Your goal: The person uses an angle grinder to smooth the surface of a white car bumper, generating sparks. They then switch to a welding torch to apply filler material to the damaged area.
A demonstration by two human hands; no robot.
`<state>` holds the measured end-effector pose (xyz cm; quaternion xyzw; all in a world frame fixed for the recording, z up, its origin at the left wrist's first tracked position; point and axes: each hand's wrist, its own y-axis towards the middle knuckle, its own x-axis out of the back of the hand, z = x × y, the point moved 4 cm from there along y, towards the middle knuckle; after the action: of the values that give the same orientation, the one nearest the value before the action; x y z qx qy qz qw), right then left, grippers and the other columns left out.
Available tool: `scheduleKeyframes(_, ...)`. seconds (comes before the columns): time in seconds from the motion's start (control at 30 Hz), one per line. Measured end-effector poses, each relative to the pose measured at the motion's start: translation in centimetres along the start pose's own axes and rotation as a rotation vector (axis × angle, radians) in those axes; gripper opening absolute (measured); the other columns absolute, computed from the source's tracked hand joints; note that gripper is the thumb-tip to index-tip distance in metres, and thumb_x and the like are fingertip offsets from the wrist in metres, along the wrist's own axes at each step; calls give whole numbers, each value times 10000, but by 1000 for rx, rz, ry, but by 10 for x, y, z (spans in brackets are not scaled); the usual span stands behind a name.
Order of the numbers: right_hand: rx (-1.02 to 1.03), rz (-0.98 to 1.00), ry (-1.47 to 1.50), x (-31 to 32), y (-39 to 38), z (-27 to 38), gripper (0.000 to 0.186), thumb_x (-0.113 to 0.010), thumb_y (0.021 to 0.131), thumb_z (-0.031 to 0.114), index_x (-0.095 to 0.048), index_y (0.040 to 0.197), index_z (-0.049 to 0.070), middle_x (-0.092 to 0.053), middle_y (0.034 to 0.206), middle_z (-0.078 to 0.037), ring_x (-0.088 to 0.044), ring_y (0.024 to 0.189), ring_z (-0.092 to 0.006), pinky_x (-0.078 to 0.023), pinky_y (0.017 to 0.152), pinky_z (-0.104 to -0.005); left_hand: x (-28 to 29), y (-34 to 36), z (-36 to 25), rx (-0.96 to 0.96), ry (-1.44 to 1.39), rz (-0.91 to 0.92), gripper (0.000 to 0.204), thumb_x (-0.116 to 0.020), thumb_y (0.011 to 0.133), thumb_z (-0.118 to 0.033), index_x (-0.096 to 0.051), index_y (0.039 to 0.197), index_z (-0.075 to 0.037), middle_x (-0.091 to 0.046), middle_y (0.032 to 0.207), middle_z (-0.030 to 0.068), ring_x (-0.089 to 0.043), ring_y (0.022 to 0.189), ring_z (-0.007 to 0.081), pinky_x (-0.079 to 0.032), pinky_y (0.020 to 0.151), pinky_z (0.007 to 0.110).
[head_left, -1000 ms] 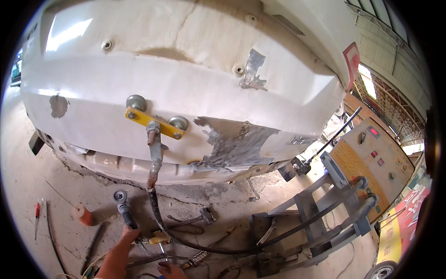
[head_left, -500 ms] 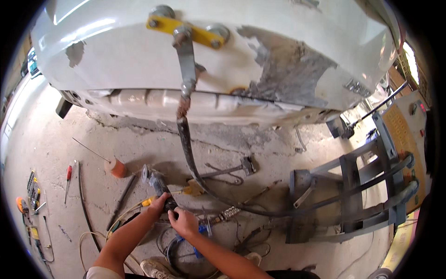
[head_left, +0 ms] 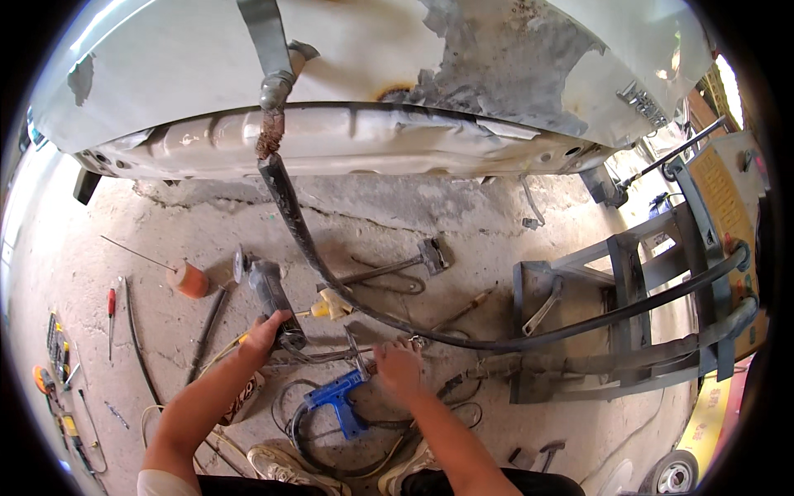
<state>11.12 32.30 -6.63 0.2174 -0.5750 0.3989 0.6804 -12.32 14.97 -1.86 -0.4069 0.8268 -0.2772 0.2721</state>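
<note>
My left hand (head_left: 269, 331) is closed around the lower end of a grey angle grinder (head_left: 270, 291), whose disc (head_left: 241, 263) points away from me. My right hand (head_left: 399, 370) is at the metal front end of a blue gun-shaped tool (head_left: 337, 403). That hand is smeared by motion, so I cannot tell whether it grips the tool. A cable loops beneath the blue tool, between my shoes. Partly hidden by my left forearm, a can (head_left: 242, 401) stands on the floor.
A white car panel (head_left: 356, 58) with a bare-metal patch spans the far side. A thick black cable (head_left: 306, 248) hangs from its puller and runs right to a metal-framed machine (head_left: 620, 273). A hammer (head_left: 432, 256), an orange cup-like piece (head_left: 188, 281) and a red screwdriver (head_left: 112, 304) lie about.
My right hand has let go of the angle grinder and moved right to the blue tool. My left hand stays on the grinder. The whole view has shifted, showing more floor near my feet.
</note>
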Motion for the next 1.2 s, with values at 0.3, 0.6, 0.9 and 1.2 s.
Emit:
scheduleKeyframes(0.3,338,515,-370,-5,28,-60,452,-549,832,243,-471,1236,54,-565,1167,-159,-466,1172,-304,-332,1004,-429,4,-4,-13,-82,-9,-61,431,-658,754,-264,-537,1004,64,-606,828,114,-608,695,210,-508,623,347)
scheduleKeyframes(0.6,516,444,-154,12,-10,-51,233,-545,762,41,-490,988,36,-505,1062,-173,-485,1064,-340,-387,927,-439,29,-9,-17,-17,-213,-76,293,-597,798,-312,-540,911,-48,-557,745,57,-555,653,189,-486,602,332)
scheduleKeyframes(0.9,627,457,-70,42,-59,-65,458,-670,636,37,-469,1047,18,-485,1108,-194,-457,1089,-378,-385,940,-420,132,-126,-108,-107,25,-188,399,-578,806,-406,-541,921,-27,-578,735,91,-567,588,187,-472,530,306)
scheduleKeyframes(1.2,628,443,-36,56,-66,-80,467,-665,615,22,-474,1041,29,-478,1091,-173,-460,1060,-359,-399,907,-412,331,-294,-181,-467,6,-446,473,-536,830,-479,-593,976,-33,-601,756,59,-572,671,133,-477,689,325)
